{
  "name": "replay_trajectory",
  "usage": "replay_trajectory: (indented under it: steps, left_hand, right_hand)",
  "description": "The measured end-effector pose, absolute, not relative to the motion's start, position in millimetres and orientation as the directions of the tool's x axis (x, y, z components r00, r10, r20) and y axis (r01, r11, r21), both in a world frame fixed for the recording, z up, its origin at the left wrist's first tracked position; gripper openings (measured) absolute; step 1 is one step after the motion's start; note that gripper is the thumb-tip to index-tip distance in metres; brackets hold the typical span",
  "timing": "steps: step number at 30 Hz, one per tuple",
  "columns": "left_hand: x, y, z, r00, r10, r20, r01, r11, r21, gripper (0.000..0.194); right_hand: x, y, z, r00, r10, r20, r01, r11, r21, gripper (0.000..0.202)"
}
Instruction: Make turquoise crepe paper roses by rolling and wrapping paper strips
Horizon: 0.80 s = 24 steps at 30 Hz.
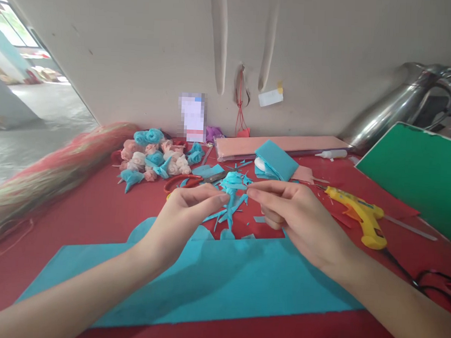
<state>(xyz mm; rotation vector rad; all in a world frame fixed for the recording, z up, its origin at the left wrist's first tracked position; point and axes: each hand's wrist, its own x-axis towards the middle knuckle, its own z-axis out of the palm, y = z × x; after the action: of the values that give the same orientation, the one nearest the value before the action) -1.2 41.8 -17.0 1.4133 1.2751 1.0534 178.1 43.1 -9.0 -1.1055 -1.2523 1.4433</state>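
Both hands are raised over the table with thumb and fingers pinched. Between the fingertips of my left hand (197, 202) and my right hand (284, 201) spans a small piece of blue crepe paper (235, 186), each end in one pinch. Crumpled blue paper (230, 178) and cut scraps (219, 216) show just behind it; where the held piece stops is hard to make out. Beneath my forearms lies a wide blue crepe paper sheet (212, 293). Red-handled scissors (182, 181) lie beyond my left hand, partly covered by scraps.
Paper roses (154, 158) in blue, pink and white are heaped at the back left. A yellow glue gun (361, 212) lies on the right, near a green board (415, 172) and a metal jug (389, 104). Folded blue paper (277, 160) and a pink paper pack (286, 146) sit behind.
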Motion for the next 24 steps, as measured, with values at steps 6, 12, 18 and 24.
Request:
replay_trajectory:
  steps: [6,12,18,24]
  left_hand:
    - [-1,40,-18,0.113,0.994,0.006,0.196,-0.029,0.980,0.026]
    - [-1,38,-17,0.109,0.994,0.029,0.167,-0.047,0.985,0.025]
    - [-1,41,-14,0.117,0.993,0.035,0.153,-0.053,0.987,0.029]
    - [-4,42,-15,0.112,0.992,0.066,0.108,-0.078,0.991,0.031]
  right_hand:
    - [173,43,-12,-0.225,0.965,-0.138,-0.173,-0.179,-0.969,0.008]
    - [173,41,-14,-0.146,0.986,-0.080,-0.329,-0.125,-0.936,0.009]
    - [178,48,-3,-0.151,0.988,-0.038,-0.455,-0.103,-0.885,0.019]
    - [186,55,6,-0.188,0.982,-0.036,-0.424,-0.114,-0.898,0.040]
